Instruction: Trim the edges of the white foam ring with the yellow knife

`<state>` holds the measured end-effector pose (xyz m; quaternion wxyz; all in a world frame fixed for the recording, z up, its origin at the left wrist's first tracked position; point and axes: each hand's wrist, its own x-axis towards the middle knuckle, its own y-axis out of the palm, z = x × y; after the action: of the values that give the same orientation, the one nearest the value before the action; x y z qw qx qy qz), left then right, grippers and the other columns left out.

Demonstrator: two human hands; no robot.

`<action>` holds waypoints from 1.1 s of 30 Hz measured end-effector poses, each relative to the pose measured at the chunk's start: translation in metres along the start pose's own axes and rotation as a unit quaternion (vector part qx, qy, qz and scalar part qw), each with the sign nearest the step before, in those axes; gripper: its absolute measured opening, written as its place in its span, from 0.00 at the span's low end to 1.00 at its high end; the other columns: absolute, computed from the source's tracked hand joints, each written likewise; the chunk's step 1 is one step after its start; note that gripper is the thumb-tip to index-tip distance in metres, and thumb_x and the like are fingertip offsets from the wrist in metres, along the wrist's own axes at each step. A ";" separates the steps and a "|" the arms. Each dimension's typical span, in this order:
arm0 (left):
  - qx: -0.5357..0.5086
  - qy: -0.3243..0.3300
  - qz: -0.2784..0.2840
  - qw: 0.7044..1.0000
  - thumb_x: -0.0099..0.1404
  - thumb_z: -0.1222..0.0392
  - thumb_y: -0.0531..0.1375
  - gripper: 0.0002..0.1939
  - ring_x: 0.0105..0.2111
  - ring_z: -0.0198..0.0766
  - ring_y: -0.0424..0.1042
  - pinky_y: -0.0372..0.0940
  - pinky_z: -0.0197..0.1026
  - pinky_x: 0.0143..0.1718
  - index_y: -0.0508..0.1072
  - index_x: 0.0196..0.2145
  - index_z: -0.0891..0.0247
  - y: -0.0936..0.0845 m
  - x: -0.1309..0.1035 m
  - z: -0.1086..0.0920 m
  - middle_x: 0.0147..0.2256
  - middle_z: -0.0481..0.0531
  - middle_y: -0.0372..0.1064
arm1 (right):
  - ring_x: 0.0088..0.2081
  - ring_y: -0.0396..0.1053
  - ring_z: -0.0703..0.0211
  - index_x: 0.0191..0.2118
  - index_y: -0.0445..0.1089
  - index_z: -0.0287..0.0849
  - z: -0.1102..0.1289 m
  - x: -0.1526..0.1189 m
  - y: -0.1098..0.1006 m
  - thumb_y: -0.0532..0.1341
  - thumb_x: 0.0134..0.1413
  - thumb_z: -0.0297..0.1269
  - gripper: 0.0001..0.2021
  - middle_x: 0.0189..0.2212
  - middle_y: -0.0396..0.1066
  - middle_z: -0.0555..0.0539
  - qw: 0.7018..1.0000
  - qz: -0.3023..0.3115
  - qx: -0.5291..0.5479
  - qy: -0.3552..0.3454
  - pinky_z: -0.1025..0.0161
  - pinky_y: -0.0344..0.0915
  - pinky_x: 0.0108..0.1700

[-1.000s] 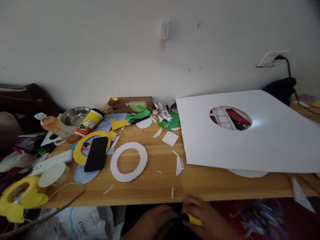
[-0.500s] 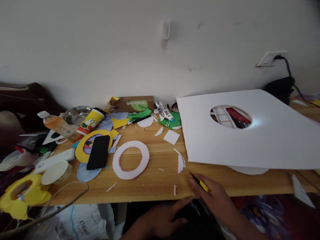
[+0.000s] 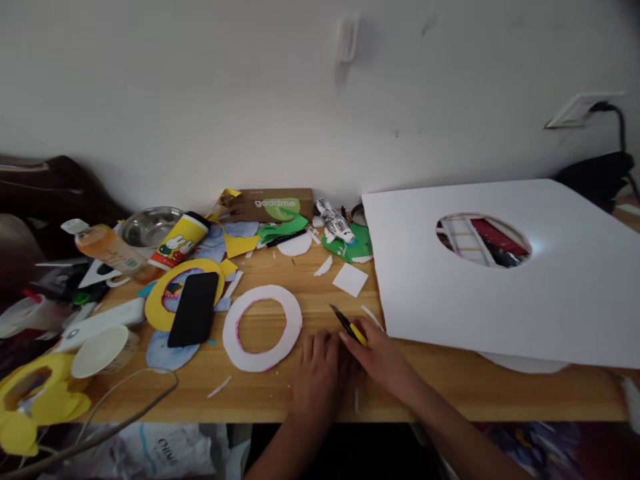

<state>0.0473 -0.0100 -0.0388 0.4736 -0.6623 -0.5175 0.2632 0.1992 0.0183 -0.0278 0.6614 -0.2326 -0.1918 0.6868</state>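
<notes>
Carrying the work: a wooden table (image 3: 245,403) set along the wall (image 3: 225,93), crowded at its left end.
White board (image 3: 450,300): lies on the right side, an oval hole already cut through it; a pale rounded piece (image 3: 525,362) juts out beneath its near edge.
Goodme box (image 3: 270,205): brown, against the wall, contents hidden.
Bottle (image 3: 115,250): tilted far over, amber liquid inside.
Metal bowl (image 3: 147,223): partly hidden behind the yellow tumbler (image 3: 180,241), which lies tilted; its dark lid conceals what it holds.
White cup (image 3: 103,353): near the table's left end, mouth up, nothing visible inside.
White ring (image 3: 231,333): flat, just left of the hands; outline and centre are both cut, pinkish edges a little rough. Whether trimming remains, I cannot tell.
Left hand (image 3: 320,373): fingers slightly bent, down beside the ring; anything under them is hidden.
Right hand (image 3: 377,350): fingers closed around the cutter (image 3: 350,327), tip pointing away from the person; blade contact is unclear.
Offcuts: a white square (image 3: 350,279), a curved scrap (image 3: 324,266) and a thin sliver (image 3: 373,317), seemingly left over from cutting.
</notes>
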 end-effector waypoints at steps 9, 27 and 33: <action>0.001 0.102 -0.039 0.994 0.71 0.70 0.56 0.20 0.53 0.43 0.70 0.69 0.48 0.57 0.68 0.59 0.64 -0.007 0.010 0.047 0.52 0.57 0.72 | 0.46 0.76 0.51 0.53 0.64 0.44 -0.012 -0.029 -0.036 0.53 0.66 0.46 0.16 0.47 0.75 0.40 0.999 -0.033 0.001 0.021 0.54 0.73 0.49; 0.044 0.085 -0.025 0.995 0.68 0.78 0.49 0.35 0.56 0.52 0.68 0.72 0.55 0.53 0.51 0.70 0.67 0.000 0.002 0.044 0.56 0.64 0.69 | 0.57 0.72 0.47 0.71 0.51 0.43 -0.019 -0.041 -0.023 0.46 0.70 0.33 0.26 0.61 0.68 0.36 0.970 0.120 -0.200 -0.072 0.51 0.76 0.51; 0.074 0.103 -0.031 0.992 0.65 0.79 0.47 0.31 0.56 0.50 0.71 0.72 0.51 0.54 0.60 0.65 0.71 -0.004 -0.002 0.042 0.55 0.63 0.72 | 0.45 0.79 0.49 0.72 0.48 0.54 -0.017 -0.038 -0.023 0.48 0.70 0.34 0.28 0.52 0.76 0.41 0.964 0.099 -0.226 -0.102 0.52 0.80 0.41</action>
<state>0.0099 0.0035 -0.0525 0.5797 -0.6327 -0.4656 0.2167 0.2288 -0.0195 -0.0262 0.4975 -0.3229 -0.3845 0.7073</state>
